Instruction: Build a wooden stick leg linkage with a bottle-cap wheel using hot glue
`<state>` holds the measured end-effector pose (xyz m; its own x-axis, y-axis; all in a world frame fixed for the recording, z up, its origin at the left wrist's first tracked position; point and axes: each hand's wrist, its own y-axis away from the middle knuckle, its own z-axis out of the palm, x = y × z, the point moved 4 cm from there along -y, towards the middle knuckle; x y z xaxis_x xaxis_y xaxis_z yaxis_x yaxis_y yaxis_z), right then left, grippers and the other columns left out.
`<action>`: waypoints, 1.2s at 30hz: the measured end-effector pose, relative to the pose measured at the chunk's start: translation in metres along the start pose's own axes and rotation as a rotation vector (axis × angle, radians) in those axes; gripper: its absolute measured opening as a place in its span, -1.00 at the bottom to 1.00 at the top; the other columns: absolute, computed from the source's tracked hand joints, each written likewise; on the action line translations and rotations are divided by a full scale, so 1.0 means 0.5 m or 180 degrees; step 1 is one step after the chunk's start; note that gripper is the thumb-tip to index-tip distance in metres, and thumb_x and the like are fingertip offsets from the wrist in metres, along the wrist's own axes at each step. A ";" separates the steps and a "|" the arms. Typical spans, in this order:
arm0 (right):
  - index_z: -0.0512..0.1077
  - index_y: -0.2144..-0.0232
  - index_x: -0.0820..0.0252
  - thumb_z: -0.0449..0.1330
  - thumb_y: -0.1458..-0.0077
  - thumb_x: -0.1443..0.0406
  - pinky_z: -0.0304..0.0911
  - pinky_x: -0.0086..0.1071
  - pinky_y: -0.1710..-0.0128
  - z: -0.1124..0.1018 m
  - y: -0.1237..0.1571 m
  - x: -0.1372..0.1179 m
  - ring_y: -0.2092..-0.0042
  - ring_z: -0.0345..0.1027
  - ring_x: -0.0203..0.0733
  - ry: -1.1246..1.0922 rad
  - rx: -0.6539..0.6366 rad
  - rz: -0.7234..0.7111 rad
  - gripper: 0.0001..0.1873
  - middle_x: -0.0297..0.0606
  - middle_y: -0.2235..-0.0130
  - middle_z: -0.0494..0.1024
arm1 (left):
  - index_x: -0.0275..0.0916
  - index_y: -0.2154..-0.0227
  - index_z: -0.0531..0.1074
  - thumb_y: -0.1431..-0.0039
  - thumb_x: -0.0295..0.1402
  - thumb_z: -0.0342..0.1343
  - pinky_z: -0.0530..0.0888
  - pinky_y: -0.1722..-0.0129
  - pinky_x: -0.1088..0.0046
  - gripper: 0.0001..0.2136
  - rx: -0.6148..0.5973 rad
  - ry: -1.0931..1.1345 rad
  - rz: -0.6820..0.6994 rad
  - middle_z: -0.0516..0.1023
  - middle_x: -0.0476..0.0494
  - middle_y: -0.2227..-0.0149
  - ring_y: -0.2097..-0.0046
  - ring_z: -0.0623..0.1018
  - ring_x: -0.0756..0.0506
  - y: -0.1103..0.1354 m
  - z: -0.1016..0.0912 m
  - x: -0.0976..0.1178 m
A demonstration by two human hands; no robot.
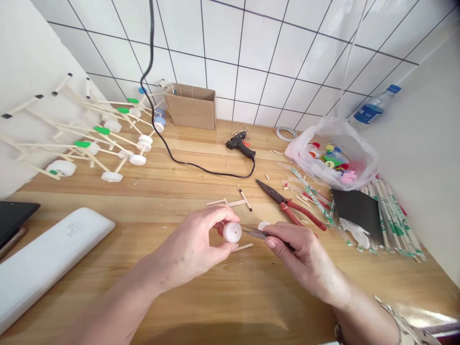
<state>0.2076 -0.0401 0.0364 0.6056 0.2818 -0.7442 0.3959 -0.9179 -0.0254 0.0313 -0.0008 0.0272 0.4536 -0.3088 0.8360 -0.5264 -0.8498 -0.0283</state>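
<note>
My left hand (pixel 212 235) pinches a white bottle cap (pixel 232 233) between thumb and fingers, its round face turned towards me with a small dark hole in the middle. In my right hand (pixel 302 254) is a pair of scissors (pixel 256 233), mostly covered by the fingers. Their pointed metal tips reach left, close to the cap's edge; whether they touch it I cannot tell. A second white cap (pixel 263 224) lies just behind the right hand's fingertips. Beneath the left hand a short wooden stick (pixel 244 247) rests on the table, and beyond it lies a small stick frame (pixel 235 203).
Red-handled pliers (pixel 287 206) lie right of centre, behind my right hand. A black glue gun (pixel 241 143) trails its cord. Stick-built cars (pixel 108 139) stand left, near a cardboard box (pixel 190 106). A plastic bag (pixel 305 148) holds coloured caps; a white power bank (pixel 53 263) lies front left.
</note>
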 end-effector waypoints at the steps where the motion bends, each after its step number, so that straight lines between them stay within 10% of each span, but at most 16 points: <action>1: 0.32 0.47 0.19 -0.03 -0.27 0.26 0.06 -0.41 0.45 0.000 0.001 0.000 0.48 0.12 -0.31 -0.0010 0.0027 -0.0018 -0.71 -0.38 0.54 0.24 | -0.18 0.29 0.43 0.01 -0.49 0.08 0.42 0.23 0.46 -0.81 -0.0011 0.0091 -0.0052 0.52 -0.02 0.30 0.28 0.51 -0.04 0.000 0.000 -0.002; 21: 0.45 0.37 0.25 -0.01 -0.26 0.30 0.07 -0.43 0.47 0.022 0.016 -0.002 0.47 0.21 -0.27 0.1073 0.0459 -0.0521 -0.73 -0.25 0.50 0.39 | -0.22 0.32 0.41 0.00 -0.49 0.07 0.42 0.28 0.45 -0.85 -0.0122 -0.0304 -0.0033 0.55 -0.01 0.35 0.31 0.53 -0.04 0.005 0.006 0.000; 36: 0.47 0.30 0.33 0.01 -0.25 0.35 0.07 -0.41 0.52 0.009 0.016 -0.014 0.51 0.18 -0.27 0.0966 0.0711 -0.0759 -0.76 -0.27 0.52 0.35 | -0.19 0.15 0.43 -0.04 -0.48 0.18 0.52 0.31 0.62 -0.73 -0.0334 0.1224 -0.0408 0.50 0.02 0.29 0.30 0.54 0.04 0.007 0.009 -0.018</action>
<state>0.2036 -0.0508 0.0385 0.7038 0.5317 -0.4712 0.4105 -0.8457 -0.3411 0.0284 -0.0028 0.0172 0.2289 -0.0044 0.9734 -0.5626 -0.8167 0.1286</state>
